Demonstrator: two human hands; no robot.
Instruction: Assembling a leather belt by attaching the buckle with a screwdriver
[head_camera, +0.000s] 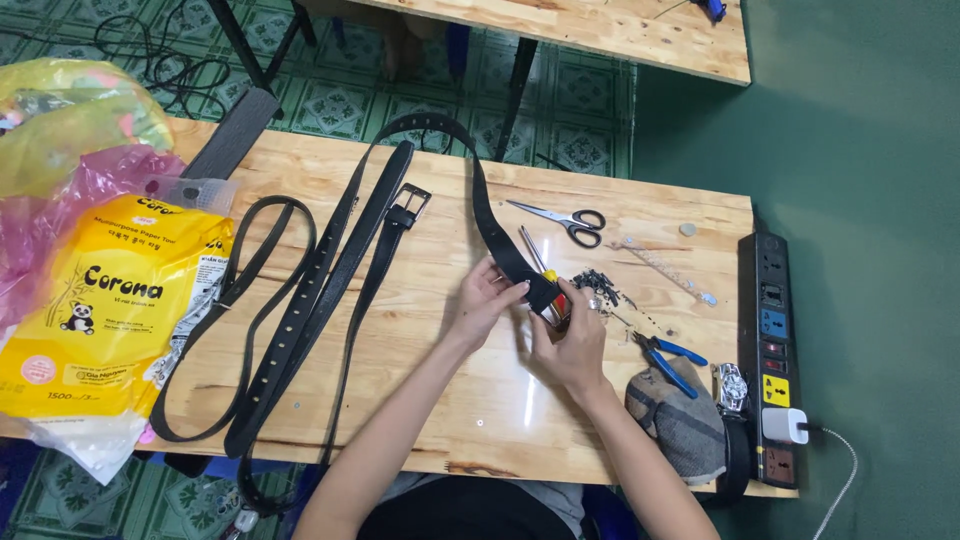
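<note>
A long black belt (480, 190) arcs over the wooden table (420, 380), and its near end lies between my hands. My left hand (485, 300) pinches that end from the left. My right hand (575, 335) grips the same end from the right, close to a screwdriver (535, 255) with a yellow and red handle that lies under the belt. Other black belts (300, 300) stretch along the table to the left, one with a square buckle (408, 205).
Scissors (565, 220), a heap of small dark screws (598, 285), blue-handled pliers (668, 358), a grey cloth pouch (675, 420) and a wristwatch (730, 385) lie to the right. A power strip (770, 330) runs along the right edge. A yellow tissue pack (110, 310) and plastic bags sit left.
</note>
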